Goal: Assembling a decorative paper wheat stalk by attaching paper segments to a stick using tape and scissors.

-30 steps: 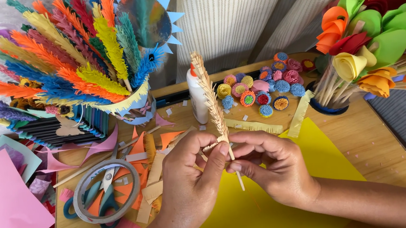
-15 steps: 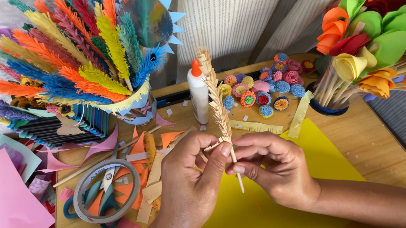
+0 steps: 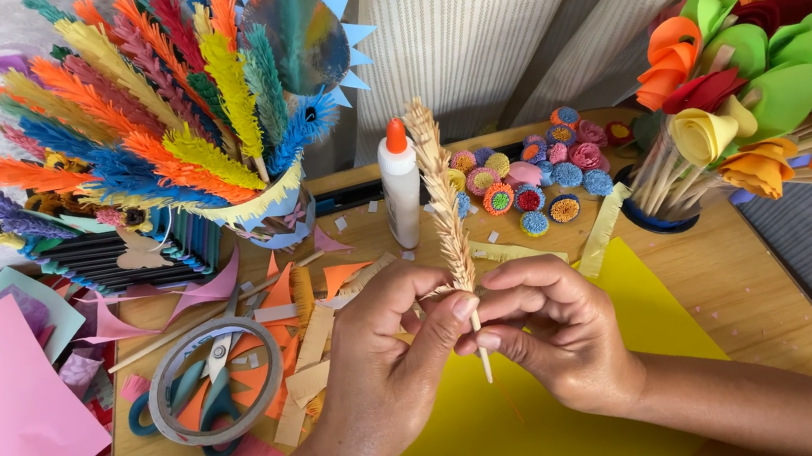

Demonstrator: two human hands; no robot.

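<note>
A tan fringed paper stalk on a thin wooden stick (image 3: 443, 194) stands upright in front of me. My left hand (image 3: 380, 361) pinches its lower part between thumb and fingers. My right hand (image 3: 547, 329) grips the stick from the right, fingertips at the base of the fringe. The stick's bare end pokes down below the fingers, over a yellow paper sheet (image 3: 538, 435) on the wooden table (image 3: 735, 294).
A white glue bottle with an orange cap (image 3: 401, 183) stands behind the stalk. Small rolled paper flowers (image 3: 532, 180) lie beyond it. Colourful fringed stalks fill a pot (image 3: 269, 217) at the left; paper roses in a cup (image 3: 661, 211) at the right. Scissors and a tape ring (image 3: 206, 380), pink paper (image 3: 4, 421).
The stalk has shifted slightly and turned between the fingers. My left thumb and fingers have moved up along its lower part. Both hands stay in about the same place.
</note>
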